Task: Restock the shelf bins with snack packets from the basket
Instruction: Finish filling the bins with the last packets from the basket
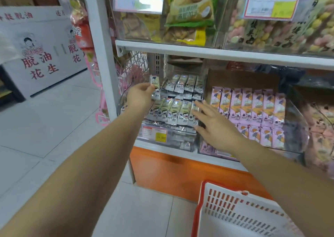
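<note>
My left hand holds a small white-and-silver snack packet upright over the left end of a clear shelf bin. The bin is filled with rows of the same white packets. My right hand reaches in with fingers spread flat, its fingertips touching the front row of packets at the bin's right side. A white and red basket stands on the floor at the lower right, partly hidden by my right forearm.
A neighbouring bin holds pink and orange packets. Above the white shelf board sit bins of yellow-green snack bags and pastel sweets. White cartons stand on the tiled floor at left. An orange plinth runs below.
</note>
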Available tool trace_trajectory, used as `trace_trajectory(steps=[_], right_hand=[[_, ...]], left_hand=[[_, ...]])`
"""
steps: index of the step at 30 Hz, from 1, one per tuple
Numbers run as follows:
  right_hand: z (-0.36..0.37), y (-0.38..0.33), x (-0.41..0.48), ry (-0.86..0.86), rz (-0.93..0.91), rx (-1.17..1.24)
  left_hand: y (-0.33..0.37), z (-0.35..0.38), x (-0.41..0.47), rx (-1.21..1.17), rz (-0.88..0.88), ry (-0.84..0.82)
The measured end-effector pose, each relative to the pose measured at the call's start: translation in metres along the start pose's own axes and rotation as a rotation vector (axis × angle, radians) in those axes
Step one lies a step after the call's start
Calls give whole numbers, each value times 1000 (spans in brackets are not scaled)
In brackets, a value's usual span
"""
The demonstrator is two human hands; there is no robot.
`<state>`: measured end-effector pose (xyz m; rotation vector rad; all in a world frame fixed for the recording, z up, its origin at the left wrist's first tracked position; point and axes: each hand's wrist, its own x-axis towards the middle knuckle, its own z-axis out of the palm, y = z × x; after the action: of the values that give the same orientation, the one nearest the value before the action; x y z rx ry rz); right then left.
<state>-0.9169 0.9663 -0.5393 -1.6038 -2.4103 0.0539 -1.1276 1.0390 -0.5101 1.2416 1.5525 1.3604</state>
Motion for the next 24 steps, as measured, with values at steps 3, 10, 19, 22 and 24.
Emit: trace_trajectory(steps=[3,10,19,22,24], right_hand=[[0,3,2,3,-17,-10],[4,8,2,0,-24,57],[9,12,3,4,-33,104],[9,14,2,-1,-21,103],[8,15,2,-2,-17,108]], left_hand=[[1,21,31,89,8,12],[-5,57,75,220,33,22],[-9,56,94,586,42,-132],[-5,52,87,653,72,-164],[-4,51,74,695,149,-130]])
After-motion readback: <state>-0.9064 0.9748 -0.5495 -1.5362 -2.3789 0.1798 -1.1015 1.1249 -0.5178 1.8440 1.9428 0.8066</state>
